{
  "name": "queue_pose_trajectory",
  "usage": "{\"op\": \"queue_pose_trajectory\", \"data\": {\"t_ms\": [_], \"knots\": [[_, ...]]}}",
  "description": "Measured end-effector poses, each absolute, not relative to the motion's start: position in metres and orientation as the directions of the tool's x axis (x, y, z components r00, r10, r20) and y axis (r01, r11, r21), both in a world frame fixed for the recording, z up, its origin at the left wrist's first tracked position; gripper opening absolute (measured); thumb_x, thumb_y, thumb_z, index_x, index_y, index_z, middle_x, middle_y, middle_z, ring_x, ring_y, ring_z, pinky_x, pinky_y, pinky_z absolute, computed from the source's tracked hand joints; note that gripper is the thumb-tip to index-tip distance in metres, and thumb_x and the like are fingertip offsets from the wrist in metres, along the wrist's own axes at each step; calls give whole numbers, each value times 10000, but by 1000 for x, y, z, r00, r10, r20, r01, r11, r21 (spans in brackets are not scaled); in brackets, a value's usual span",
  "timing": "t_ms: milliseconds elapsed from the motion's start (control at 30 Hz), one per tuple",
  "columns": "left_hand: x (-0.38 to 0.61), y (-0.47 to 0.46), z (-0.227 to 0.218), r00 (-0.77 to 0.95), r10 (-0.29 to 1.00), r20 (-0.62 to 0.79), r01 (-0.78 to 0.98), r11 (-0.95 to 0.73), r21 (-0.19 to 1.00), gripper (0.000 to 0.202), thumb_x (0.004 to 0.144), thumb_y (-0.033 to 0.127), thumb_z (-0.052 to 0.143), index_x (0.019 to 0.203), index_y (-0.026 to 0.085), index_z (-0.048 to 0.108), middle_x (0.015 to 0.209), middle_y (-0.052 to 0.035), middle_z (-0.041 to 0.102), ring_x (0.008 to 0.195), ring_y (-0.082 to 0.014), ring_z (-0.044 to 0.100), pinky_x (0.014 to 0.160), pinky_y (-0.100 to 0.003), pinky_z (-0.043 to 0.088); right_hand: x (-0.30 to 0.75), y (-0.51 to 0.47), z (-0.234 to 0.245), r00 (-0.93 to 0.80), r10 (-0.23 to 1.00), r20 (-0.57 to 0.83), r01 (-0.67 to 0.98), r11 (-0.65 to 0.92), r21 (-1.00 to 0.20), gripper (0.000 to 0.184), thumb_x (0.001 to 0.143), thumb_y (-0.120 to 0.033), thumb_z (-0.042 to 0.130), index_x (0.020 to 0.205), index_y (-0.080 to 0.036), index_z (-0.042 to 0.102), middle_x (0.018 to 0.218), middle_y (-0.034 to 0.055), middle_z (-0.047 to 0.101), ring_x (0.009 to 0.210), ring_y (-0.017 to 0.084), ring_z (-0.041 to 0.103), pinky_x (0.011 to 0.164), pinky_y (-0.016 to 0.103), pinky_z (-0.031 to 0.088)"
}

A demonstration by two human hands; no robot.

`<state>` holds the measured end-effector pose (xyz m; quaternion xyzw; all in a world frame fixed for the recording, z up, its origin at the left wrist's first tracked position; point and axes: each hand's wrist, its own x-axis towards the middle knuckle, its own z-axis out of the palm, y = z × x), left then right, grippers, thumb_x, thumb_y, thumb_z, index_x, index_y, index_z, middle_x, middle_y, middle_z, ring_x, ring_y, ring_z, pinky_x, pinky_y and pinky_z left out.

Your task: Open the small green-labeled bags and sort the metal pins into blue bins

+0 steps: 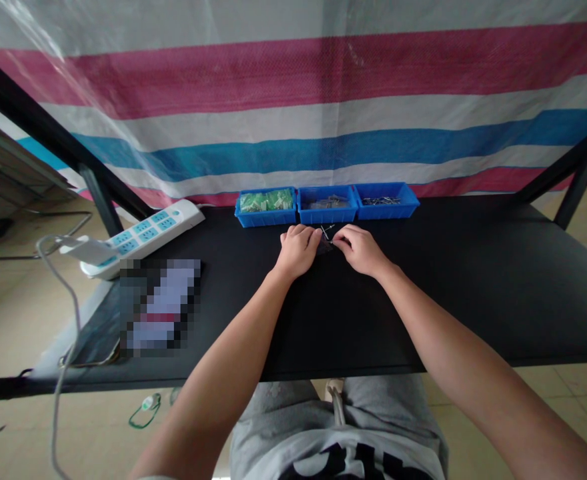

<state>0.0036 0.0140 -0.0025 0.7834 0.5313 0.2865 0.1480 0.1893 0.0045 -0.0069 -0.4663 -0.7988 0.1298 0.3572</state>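
My left hand (299, 249) and my right hand (359, 248) meet over the black table, just in front of the blue bins. Between their fingertips are thin shiny metal pieces (327, 231), too small to name. Beneath them, a dark, faintly see-through patch, perhaps a small clear bag (325, 247), lies beside my left thumb. My left fingers are curled and closed; what they hold is hidden. The right thumb and forefinger pinch together at the edge of this patch, on something I cannot make out.
Behind my hands stand a blue bin of green-and-white packets (266, 201), a blue bin of clear bags (327, 205) and a blue bin of metal pieces (386, 201). A white power strip (146, 237) and a blurred-out phone-like object (166, 303) lie left on the black table (498, 287).
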Motion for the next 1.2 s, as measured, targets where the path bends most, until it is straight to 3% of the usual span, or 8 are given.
{"op": "queue_pose_trajectory", "data": {"t_ms": [100,267,500,733,833,1000,1200], "knots": [[4,14,-1,323,891,320,722,-450,526,448,987,372,354,688,165,617,783,-53,629,849,-200,569,828,-364,382,188,2,-4,-298,819,490,616,557,-557,157,893,-217,515,782,-184,621,834,73,630,778,197,588,731,324,456],[6,14,2,371,867,332,702,-496,512,393,972,313,392,650,165,561,686,-43,619,701,-165,573,703,-308,370,188,3,-5,-269,796,543,592,581,-558,164,898,-239,509,768,-185,594,807,62,615,734,177,573,692,305,446],[6,15,1,321,876,360,706,-475,526,285,957,292,430,759,167,591,780,-55,653,758,-179,596,728,-306,395,188,1,-1,-238,864,444,584,493,-645,206,926,-345,479,912,-180,602,829,58,673,731,173,608,670,278,425],[6,15,0,326,876,356,698,-477,534,165,924,257,509,820,170,602,856,-50,658,851,-187,599,811,-324,394,190,1,-1,-282,891,356,621,453,-640,275,939,-349,453,784,-179,602,711,32,664,630,151,593,619,260,386],[6,15,-1,325,869,374,685,-489,541,194,935,296,503,829,170,605,853,-44,656,863,-187,596,813,-325,389,190,1,-2,-271,887,374,604,459,-652,221,919,-327,487,823,-178,618,744,41,686,651,160,612,632,264,407],[5,14,-2,354,856,376,658,-514,551,404,995,357,345,738,171,595,761,-42,632,787,-171,592,748,-305,398,189,0,-1,-239,865,442,562,495,-663,170,899,-308,519,850,-184,624,760,39,692,673,165,624,647,270,439],[5,16,-4,386,822,418,617,-567,546,365,981,317,378,727,170,595,739,-44,631,734,-161,592,716,-291,410,188,-1,0,-220,873,435,535,481,-694,156,864,-325,568,842,-184,630,763,42,696,650,160,614,627,276,451]]}}
